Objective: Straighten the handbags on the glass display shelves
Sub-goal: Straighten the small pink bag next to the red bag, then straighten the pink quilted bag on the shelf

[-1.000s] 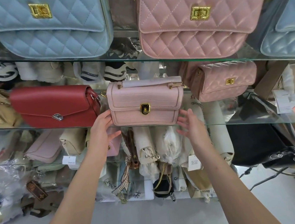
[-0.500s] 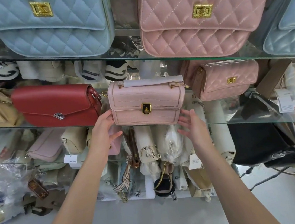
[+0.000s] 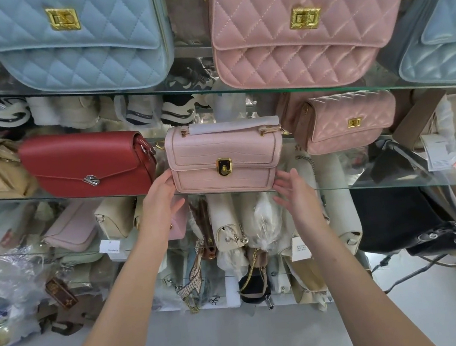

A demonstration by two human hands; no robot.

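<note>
Closer than before, my right hand (image 3: 298,197), fingers spread, neared the pink handbag (image 3: 224,152) on the middle glass shelf (image 3: 370,184); my left hand (image 3: 159,206), fingers relaxed, touched its lower left corner. Squaring it, I judged; it needed a gentle, even nudge.

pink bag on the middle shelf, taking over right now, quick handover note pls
left grip: open, fingers against the lower left corner of the pink bag.
right grip: open, fingers straight at the lower right corner; contact unclear.
pink bag: upright on the middle glass shelf, clasp facing front, between the red bag and the small quilted bag.
done: this bag looks about square to the shelf edge.
left: let go, then probably the small quilted bag, which sits turned with its side showing.
</note>
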